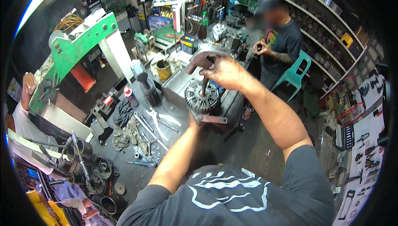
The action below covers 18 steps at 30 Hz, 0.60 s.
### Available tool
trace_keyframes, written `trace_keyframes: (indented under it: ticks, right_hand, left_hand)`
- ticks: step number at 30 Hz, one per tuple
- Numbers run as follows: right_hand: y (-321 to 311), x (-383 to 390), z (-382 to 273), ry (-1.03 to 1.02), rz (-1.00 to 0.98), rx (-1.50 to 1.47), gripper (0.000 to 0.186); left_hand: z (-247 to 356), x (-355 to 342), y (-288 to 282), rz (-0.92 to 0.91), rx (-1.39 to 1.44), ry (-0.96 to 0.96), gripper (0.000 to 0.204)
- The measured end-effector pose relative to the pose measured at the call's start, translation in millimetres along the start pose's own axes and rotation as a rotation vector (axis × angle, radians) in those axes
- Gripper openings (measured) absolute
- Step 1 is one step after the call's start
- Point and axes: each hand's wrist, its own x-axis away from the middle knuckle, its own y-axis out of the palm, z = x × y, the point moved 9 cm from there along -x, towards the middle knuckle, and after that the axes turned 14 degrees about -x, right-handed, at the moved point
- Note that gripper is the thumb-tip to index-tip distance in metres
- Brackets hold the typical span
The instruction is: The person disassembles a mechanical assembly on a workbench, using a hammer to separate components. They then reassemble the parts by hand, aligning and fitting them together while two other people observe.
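Observation:
A round, finned alternator (202, 97) sits upright at the edge of a grey metal block (176, 86), with a flat metal bracket (213, 119) at its near side. My left hand (196, 121) holds it from below and in front; its fingers are mostly hidden behind the housing. Above it, my right hand (226, 71) is closed round a dark rod (204, 84) that stands on the alternator's centre. A dark brown curved shape (201, 61) shows beside the right fingers; I cannot tell what it is.
Pliers (156, 120), wrenches, a screwdriver (141, 164) and rags (124, 134) lie on the bench to the left, near a spray can (131, 96). A green press frame (87, 43) rises beyond. A person (277, 35) stands at the back right near a green chair (295, 76); another person's arm (27, 89) is far left.

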Motion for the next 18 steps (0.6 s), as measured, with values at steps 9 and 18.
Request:
trace_keyframes:
  ticks: [9, 18]
  right_hand:
    - [-9, 8, -13, 0.018, 0.036, -0.088, 0.046]
    - [-5, 6, -1, 0.011, 0.05, -0.054, 0.048]
  left_hand:
    - [25, 6, -17, 0.122, -0.288, 0.104, 0.075]
    - [5, -5, -2, -0.007, 0.27, 0.04, 0.05]
